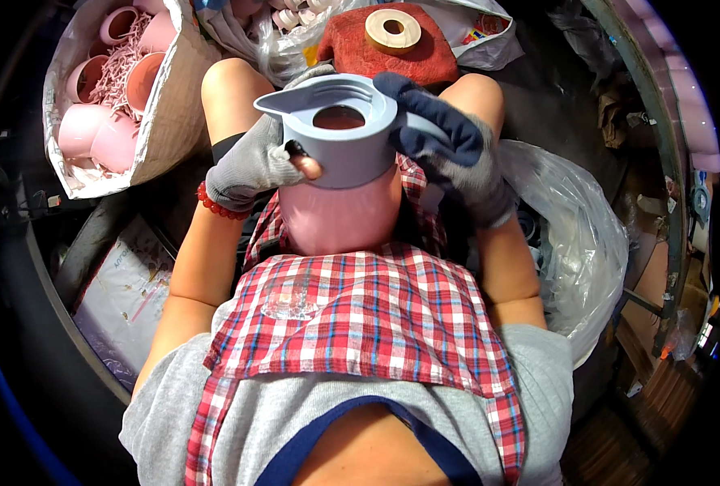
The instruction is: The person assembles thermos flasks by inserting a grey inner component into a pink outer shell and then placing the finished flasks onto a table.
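Observation:
Above my lap is a thermos jug (pixel 339 220) with a pink body and a grey-blue plastic collar, spout and handle. It is upright and tilted slightly, its spout toward the left. Through the round opening in its top, a dark reddish inside shows. My left hand (pixel 254 168), in a grey glove with bare fingertips, grips the collar below the spout. On the other side, my right hand (pixel 457 150), in a grey and navy glove, is closed around the handle. Below the jug, a small clear plastic piece (pixel 289 301) lies on my checked apron (pixel 376 316).
A white woven sack (pixel 177 97) at the far left holds several pink jug bodies and pink shreds. Ahead, a cream ring (pixel 393 32) rests on a red cloth-covered pad (pixel 352 49). To my right are a clear plastic bag (pixel 583 235) and a metal frame (pixel 674 243).

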A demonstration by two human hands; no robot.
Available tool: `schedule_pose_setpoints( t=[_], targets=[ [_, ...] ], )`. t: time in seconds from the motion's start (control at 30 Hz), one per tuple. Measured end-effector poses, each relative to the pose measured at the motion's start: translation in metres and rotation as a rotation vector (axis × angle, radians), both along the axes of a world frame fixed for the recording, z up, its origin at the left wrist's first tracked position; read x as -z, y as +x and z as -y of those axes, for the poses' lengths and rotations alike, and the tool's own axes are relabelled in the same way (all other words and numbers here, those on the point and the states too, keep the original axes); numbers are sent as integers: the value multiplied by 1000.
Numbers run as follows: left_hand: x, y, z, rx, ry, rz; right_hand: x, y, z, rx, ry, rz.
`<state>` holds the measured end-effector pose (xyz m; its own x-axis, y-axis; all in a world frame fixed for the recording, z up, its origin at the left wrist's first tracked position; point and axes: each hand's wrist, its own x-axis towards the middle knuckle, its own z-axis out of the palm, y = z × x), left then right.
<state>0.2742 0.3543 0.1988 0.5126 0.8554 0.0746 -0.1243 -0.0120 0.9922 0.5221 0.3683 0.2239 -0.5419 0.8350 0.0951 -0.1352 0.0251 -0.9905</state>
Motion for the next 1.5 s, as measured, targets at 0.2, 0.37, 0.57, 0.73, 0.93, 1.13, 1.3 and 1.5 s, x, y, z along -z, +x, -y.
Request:
schedule_pose_setpoints(
  t=[0.2, 0.37, 0.57, 0.73, 0.93, 1.13, 1.3, 1.5],
  targets=[
    [-12, 11, 4, -81, -98, 66, 4, 4, -9, -66, 9, -72],
    [-3, 0, -1, -17, -17, 10, -2, 5, -4, -41, -21, 42],
    [-1, -6, 0, 23, -20, 106, -22, -11, 6, 63, 230, 203],
    [-6, -11, -2, 90, -39, 121, -29, -11, 11, 55, 296, 347],
    [-5, -7, -5, 76, -45, 184, -31, -7, 6, 34, 260, 296],
    [1, -5, -10, 9, -68, 204, -25, -3, -14, -85, -124, 98],
    [2, -3, -11, -53, -28, 119, -21, -12, -21, -20, -166, 111],
    [-1, 0, -12, -102, -128, 222, -10, -9, -32, -45, -174, 78]
  ],
)
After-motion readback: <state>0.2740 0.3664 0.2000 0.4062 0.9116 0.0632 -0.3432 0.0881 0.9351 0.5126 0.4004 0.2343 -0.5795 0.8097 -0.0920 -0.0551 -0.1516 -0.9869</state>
